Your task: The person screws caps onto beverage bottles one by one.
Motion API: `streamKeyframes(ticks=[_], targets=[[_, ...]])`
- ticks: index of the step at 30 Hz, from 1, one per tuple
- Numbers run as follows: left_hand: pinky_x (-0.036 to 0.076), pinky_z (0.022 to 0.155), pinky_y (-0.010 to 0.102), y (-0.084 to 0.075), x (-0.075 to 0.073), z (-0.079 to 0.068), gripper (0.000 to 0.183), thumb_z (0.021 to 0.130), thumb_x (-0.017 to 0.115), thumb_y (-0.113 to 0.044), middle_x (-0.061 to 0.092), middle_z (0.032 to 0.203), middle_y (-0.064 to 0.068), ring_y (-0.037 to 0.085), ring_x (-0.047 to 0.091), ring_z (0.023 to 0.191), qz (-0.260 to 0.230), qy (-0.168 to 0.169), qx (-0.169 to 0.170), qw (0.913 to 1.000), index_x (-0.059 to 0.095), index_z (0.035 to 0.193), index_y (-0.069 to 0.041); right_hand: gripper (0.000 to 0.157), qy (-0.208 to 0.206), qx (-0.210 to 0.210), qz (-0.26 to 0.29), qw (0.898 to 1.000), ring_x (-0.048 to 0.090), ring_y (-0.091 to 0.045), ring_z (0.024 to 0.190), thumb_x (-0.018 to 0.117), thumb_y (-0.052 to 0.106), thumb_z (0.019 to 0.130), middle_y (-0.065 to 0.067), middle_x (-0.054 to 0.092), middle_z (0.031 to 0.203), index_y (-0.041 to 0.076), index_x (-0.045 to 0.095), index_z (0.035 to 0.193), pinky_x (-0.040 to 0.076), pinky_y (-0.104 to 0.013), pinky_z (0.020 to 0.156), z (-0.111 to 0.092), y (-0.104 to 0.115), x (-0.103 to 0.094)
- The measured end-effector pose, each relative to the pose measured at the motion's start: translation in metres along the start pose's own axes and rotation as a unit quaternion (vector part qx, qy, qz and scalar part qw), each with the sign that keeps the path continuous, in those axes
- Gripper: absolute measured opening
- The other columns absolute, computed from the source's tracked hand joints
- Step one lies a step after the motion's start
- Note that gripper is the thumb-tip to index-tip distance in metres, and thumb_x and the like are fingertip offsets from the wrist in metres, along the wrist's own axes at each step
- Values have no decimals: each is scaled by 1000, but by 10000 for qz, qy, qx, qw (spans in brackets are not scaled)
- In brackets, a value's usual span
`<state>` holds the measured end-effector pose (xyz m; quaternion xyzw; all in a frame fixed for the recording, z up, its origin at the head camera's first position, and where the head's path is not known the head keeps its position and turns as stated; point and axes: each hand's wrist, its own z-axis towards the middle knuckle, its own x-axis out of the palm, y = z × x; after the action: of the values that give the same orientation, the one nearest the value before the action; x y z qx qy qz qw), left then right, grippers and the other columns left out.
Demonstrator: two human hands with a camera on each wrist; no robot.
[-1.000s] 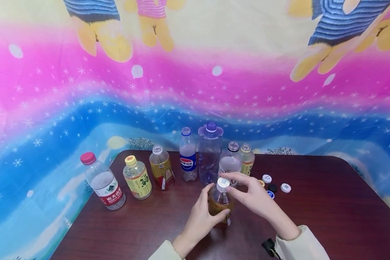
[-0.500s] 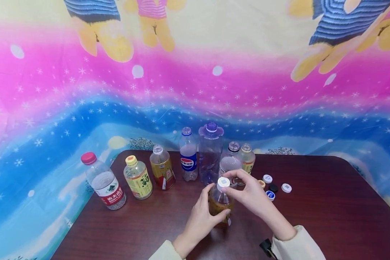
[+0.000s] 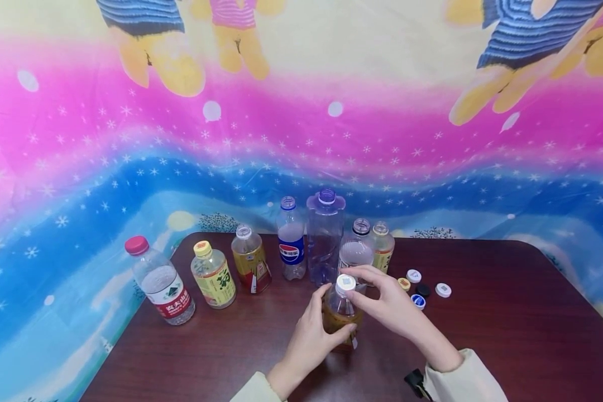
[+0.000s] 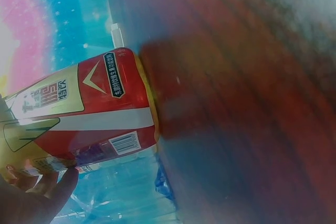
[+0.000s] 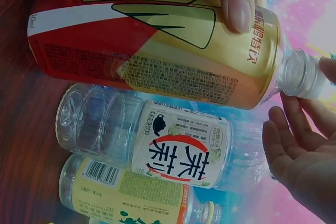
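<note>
In the head view my left hand (image 3: pixel 306 338) grips the body of a bottle (image 3: pixel 339 322) with a red and gold label, upright at the front of the table. The left wrist view shows the label's red lower part (image 4: pixel 113 90) close to the tabletop. My right hand (image 3: pixel 393 301) pinches a white cap (image 3: pixel 345 283) on the bottle's mouth between thumb and index finger. In the right wrist view, the white cap (image 5: pixel 311 78) sits at the clear neck, fingers around it, and a thumb of the left hand (image 5: pixel 237 9) presses on the gold label.
Behind stand uncapped bottles: a gold-label bottle (image 3: pixel 251 262), a Pepsi bottle (image 3: pixel 291 248), a tall purple bottle (image 3: pixel 324 234), a jasmine tea bottle (image 5: pixel 184 148) and a yellow-label bottle (image 3: pixel 383 245). Capped red-label (image 3: pixel 166 290) and yellow-label (image 3: pixel 215 279) bottles stand left. Several loose caps (image 3: pixel 422 290) lie right.
The right hand's fingers have shifted around the white cap, with the wrist swinging slightly left and back again. The left hand and the bottle keep their place.
</note>
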<state>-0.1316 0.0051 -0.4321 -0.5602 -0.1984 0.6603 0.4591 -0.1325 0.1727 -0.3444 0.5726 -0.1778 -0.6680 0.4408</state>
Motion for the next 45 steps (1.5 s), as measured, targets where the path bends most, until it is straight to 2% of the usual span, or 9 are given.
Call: streamKeyframes(ticks=[5, 9, 13, 16, 19, 25, 34, 41, 45], targets=[[51, 94, 47, -1, 0, 0, 81, 79, 76, -41, 55, 133, 12, 25, 60, 115, -21, -10, -24, 10000, 32, 141, -14, 31, -179, 376, 208, 9989, 64, -18, 100, 71, 19, 85, -8, 67, 111, 7, 64, 113, 53, -24, 82, 2, 2, 1], [51, 94, 45, 0, 1, 0, 80, 79, 76, -40, 54, 134, 12, 24, 60, 115, -37, -29, -32, 10000, 33, 141, -14, 32, -257, 514, 225, 9981, 64, -20, 94, 73, 20, 83, -9, 67, 106, 5, 61, 110, 54, -27, 77, 3, 3, 4], [51, 94, 45, 1, 1, 0, 80, 79, 76, -40, 54, 134, 12, 23, 59, 115, -72, -67, -33, 9999, 33, 141, -14, 35, -219, 138, 84, 9996, 63, -17, 97, 72, 17, 84, -8, 66, 111, 6, 61, 116, 54, -32, 81, 1, 2, 5], [51, 94, 45, 1, 1, 0, 80, 78, 76, -39, 55, 133, 12, 23, 59, 115, -76, -81, -22, 9999, 33, 141, -14, 35, -150, -164, 17, 9998, 60, -10, 101, 69, 12, 85, -8, 65, 117, 7, 63, 120, 53, -30, 85, 0, 1, 4], [51, 94, 46, 1, 1, 0, 80, 78, 77, -39, 55, 133, 12, 23, 59, 115, -75, -80, -12, 9999, 33, 141, -14, 34, -96, -219, 61, 9997, 58, -3, 100, 67, 8, 85, -7, 65, 118, 8, 64, 120, 52, -26, 85, 0, -1, 2], [50, 95, 46, 1, 1, 1, 80, 78, 77, -39, 55, 134, 12, 23, 59, 116, -62, -72, -4, 10000, 33, 141, -15, 33, -93, 28, 253, 9996, 60, -5, 100, 68, 10, 86, -8, 65, 116, 6, 65, 118, 53, -24, 84, 0, -1, 1], [51, 94, 46, 1, 2, 0, 81, 78, 77, -39, 55, 133, 13, 24, 60, 115, -2, -124, 44, 9999, 34, 141, -13, 28, -556, 417, 364, 9969, 62, -11, 84, 75, 13, 80, -9, 67, 99, 4, 64, 104, 53, -22, 72, 3, 2, 6], [51, 94, 46, 1, 1, 0, 80, 79, 76, -38, 55, 133, 12, 24, 59, 115, -22, -93, 43, 9999, 34, 141, -13, 42, -56, 4, 62, 10000, 61, -23, 104, 71, 18, 85, -11, 63, 121, 6, 60, 124, 53, -40, 87, 0, 2, 4], [51, 94, 45, 1, 2, 0, 80, 79, 76, -38, 56, 132, 12, 23, 60, 114, 51, -98, 127, 9999, 34, 141, -12, 37, 116, -95, 156, 9998, 61, -19, 106, 66, 14, 88, -11, 62, 124, 8, 62, 124, 53, -32, 88, -2, 1, 0]])
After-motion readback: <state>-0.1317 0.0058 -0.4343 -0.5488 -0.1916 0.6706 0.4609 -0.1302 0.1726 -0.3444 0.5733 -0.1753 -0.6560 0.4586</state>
